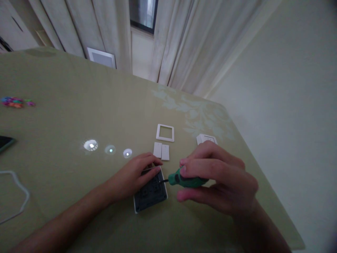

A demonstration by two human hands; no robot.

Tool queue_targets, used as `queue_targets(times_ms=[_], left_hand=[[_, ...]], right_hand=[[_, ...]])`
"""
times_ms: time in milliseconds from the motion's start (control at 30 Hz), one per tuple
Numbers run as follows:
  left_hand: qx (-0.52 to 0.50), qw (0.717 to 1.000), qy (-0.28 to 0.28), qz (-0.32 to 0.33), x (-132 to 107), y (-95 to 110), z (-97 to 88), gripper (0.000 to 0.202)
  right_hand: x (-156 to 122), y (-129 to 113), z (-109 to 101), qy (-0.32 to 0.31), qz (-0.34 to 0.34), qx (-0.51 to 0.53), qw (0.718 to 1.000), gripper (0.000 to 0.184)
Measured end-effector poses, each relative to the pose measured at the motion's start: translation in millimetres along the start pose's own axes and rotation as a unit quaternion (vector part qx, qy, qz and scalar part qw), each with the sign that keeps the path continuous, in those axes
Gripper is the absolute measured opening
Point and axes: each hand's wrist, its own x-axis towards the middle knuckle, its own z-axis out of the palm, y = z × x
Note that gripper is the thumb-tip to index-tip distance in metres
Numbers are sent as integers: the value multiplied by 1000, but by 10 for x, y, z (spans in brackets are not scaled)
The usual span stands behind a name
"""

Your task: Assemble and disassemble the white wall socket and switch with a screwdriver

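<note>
My left hand [135, 175] lies on a dark square switch module [150, 192] with a white rim, fingers pressed on its top edge, holding it to the table. My right hand [218, 177] is wrapped round a green-handled screwdriver [184, 180], whose dark tip points left and touches the module. Just beyond my hands lie two small white rocker plates [161, 151] side by side, and behind them a white square frame [165, 133]. A white switch unit [206, 139] sits behind my right hand, partly hidden by it.
The olive-green table [79, 116] carries three bright light reflections [110, 149], colourful small items [15, 102] at far left, a dark device edge [5, 142] and a white cable [18, 191] at left. Curtains [179, 42] and a pale wall [289, 88] stand behind; the table's right edge runs diagonally.
</note>
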Motion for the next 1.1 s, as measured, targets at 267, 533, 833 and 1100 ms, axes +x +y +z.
queue_targets(times_ms=[267, 533, 833, 1100], left_hand=[[8, 1000, 5, 9, 8, -40, 2, 21], [11, 1000, -3, 2, 16, -47, -49, 22], [132, 991, 8, 18, 183, 9, 147, 41], [193, 977, 61, 68, 542, 18, 64, 32]], right_hand=[[53, -52, -143, -119, 31, 66, 990, 38], [-39, -191, -25, -2, 54, -88, 995, 41], [-449, 442, -152, 233, 207, -17, 950, 37], [-962, 1023, 275, 235, 233, -224, 916, 23]])
